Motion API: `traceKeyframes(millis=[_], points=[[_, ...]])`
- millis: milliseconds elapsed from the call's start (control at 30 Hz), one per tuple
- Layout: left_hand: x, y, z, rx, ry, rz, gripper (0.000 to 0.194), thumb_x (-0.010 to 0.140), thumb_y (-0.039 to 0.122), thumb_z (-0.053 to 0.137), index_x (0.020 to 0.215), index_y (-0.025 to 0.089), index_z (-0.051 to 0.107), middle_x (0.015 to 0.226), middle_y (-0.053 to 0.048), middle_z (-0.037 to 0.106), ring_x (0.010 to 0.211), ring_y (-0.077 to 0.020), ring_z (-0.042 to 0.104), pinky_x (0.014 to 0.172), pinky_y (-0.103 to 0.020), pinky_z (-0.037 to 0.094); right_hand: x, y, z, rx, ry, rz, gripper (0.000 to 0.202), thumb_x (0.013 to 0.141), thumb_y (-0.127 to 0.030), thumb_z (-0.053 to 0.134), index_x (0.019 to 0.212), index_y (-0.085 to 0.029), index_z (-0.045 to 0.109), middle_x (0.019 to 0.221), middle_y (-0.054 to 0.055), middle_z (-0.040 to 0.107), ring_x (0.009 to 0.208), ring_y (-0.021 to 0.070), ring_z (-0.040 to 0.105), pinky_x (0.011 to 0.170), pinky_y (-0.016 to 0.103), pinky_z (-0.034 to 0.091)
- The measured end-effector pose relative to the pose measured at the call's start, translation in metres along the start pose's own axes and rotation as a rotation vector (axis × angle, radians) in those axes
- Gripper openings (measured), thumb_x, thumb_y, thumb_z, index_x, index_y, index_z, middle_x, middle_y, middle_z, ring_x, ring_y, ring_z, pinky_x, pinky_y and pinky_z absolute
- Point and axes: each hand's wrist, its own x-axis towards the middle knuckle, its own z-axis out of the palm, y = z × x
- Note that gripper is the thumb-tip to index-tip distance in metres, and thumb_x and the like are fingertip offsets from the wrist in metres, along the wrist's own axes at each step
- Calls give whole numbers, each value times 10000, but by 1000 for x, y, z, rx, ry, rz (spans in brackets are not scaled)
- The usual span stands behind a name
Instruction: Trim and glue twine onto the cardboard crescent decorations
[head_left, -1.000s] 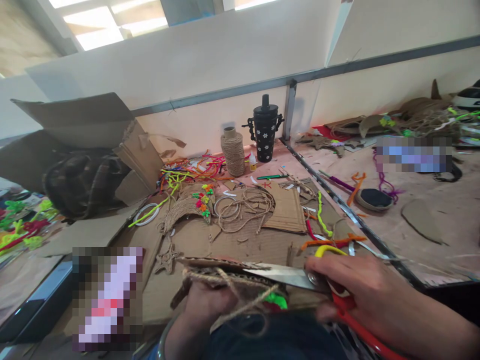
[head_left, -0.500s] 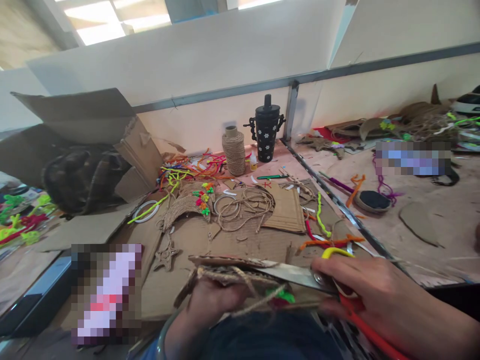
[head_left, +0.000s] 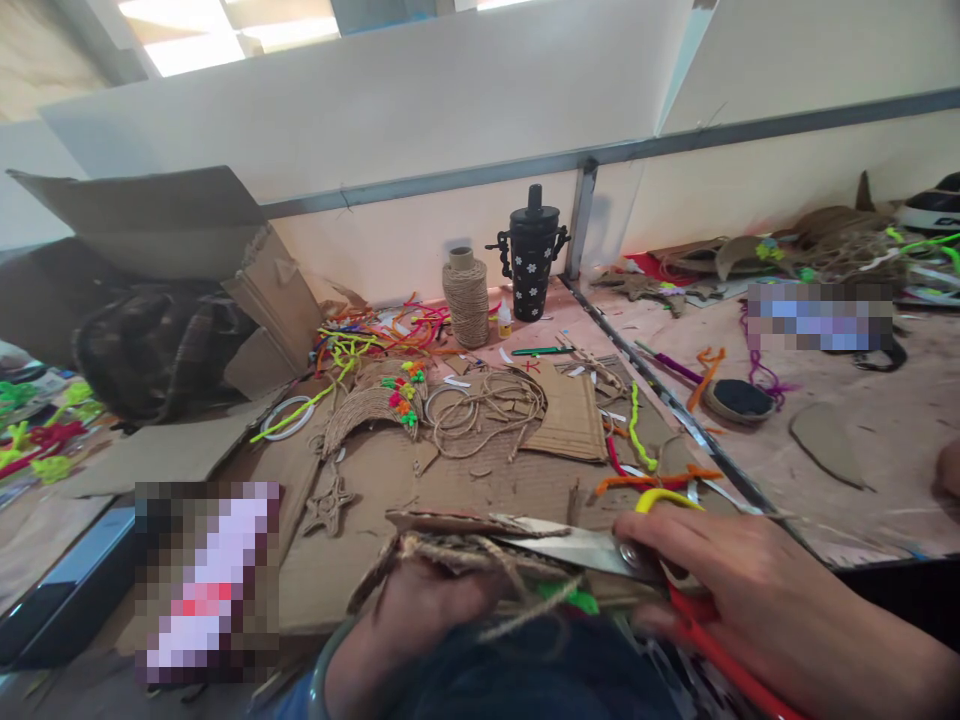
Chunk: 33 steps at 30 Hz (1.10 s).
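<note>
Cardboard sheet (head_left: 450, 488) beneath — left hand (head_left: 427, 612) pinches cut cardboard (head_left: 442, 521), right hand (head_left: 765, 580) grips scissors (head_left: 589, 552) — apparently trimming; closing them wants steadiness.

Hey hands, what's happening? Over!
Right hand: grip on red-and-yellow-handled scissors. Left hand: grip on brown corrugated cardboard, blades at its edge. Tan twine close by.

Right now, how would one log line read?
left hand: grips brown layered cardboard | right hand: holds red-and-yellow-handled steel scissors, blades at cardboard | nearby: brown twine star, black lidded tumbler
</note>
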Motion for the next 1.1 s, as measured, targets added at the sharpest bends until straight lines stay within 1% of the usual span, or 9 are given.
traceKeyframes(millis=[200,267,400,533,667,800,867,967,1100], points=[[0,3,0,105,-63,23,64,604,180,737,644,229,746,647,-23,750,639,-227,711,611,-300,598,-5,6,-3,-30,-63,-87,95,838,-202,635,928,-185,611,648,-18,653,480,137,612,447,234,439],[1,2,-1,110,-78,28,84,608,163,732,657,228,751,658,-18,755,641,-221,713,610,-289,593,-5,8,-4,-51,-37,-116,93,841,-211,628,928,-182,607,652,-11,667,485,146,632,443,239,446],[3,-2,-3,136,-111,42,67,626,179,737,670,229,745,656,-9,755,622,-204,706,605,-271,582,-4,6,-5,-69,21,-122,200,809,-298,674,957,-184,603,643,-15,676,473,152,644,420,232,442],[5,-6,-7,239,-199,79,46,658,260,735,681,220,728,632,-10,733,583,-207,680,563,-284,575,-3,3,-7,-86,-7,-103,207,821,-341,662,946,-182,616,658,5,678,479,171,650,418,250,467],[5,-9,-9,261,-174,135,68,656,285,747,681,227,722,627,-6,734,557,-200,673,550,-271,576,-2,2,-10,-38,-40,-121,164,916,-329,558,885,-184,628,597,-6,646,435,149,619,393,235,449],[5,-5,-7,276,-230,132,71,680,296,747,686,226,738,650,-29,747,580,-202,690,538,-258,574,-2,2,-11,-14,-47,-112,208,946,-312,507,818,-200,627,585,0,645,437,145,617,401,232,442],[5,-4,-7,286,-231,145,95,677,320,755,678,226,736,648,-34,746,583,-205,691,537,-264,578,-3,2,-11,-15,-42,-105,189,935,-302,520,803,-206,615,579,-8,632,432,135,606,403,229,435],[6,-3,-6,313,-195,196,108,685,327,752,727,228,753,665,-45,757,580,-211,689,539,-281,584,-4,1,-12,-8,-33,-91,56,869,-261,597,857,-207,609,597,-33,625,437,120,595,414,221,426],[6,-5,-4,432,-341,198,102,746,272,702,782,212,775,709,-57,770,627,-213,705,599,-285,590,0,-4,-14,-27,-51,-90,166,781,-214,665,935,-202,604,665,-29,662,488,138,626,440,238,433]])
